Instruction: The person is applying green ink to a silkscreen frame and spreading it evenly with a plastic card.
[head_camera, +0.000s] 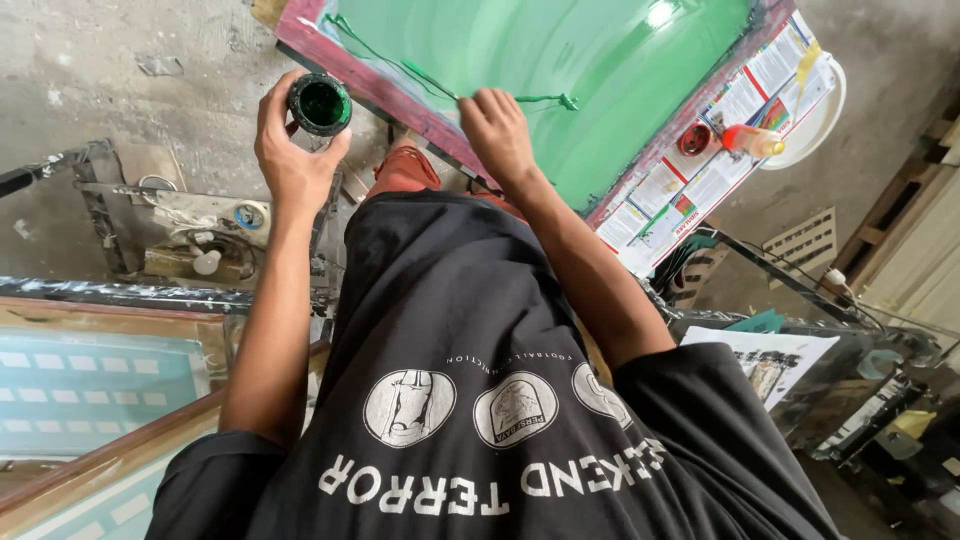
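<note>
My left hand (293, 150) holds a small round jar (320, 104) with dark green liquid inside, its open mouth facing up. My right hand (497, 132) pinches a thin stick-like tool (545, 98) and lays its tip on a large green-coated screen (590, 70) in a reddish wooden frame (365, 85). Thin green streaks trail over the screen's near corner. The screen is tilted, leaning over sheets of printed paper (690, 185). My black printed shirt fills the lower middle of the view.
A red cap (693, 139) and an orange bottle (752, 141) lie on the printed paper beside a white round plate (815, 125). Another framed screen (90, 395) lies at lower left. Cluttered glass and metal surfaces stand at left and right. Grey concrete floor lies behind.
</note>
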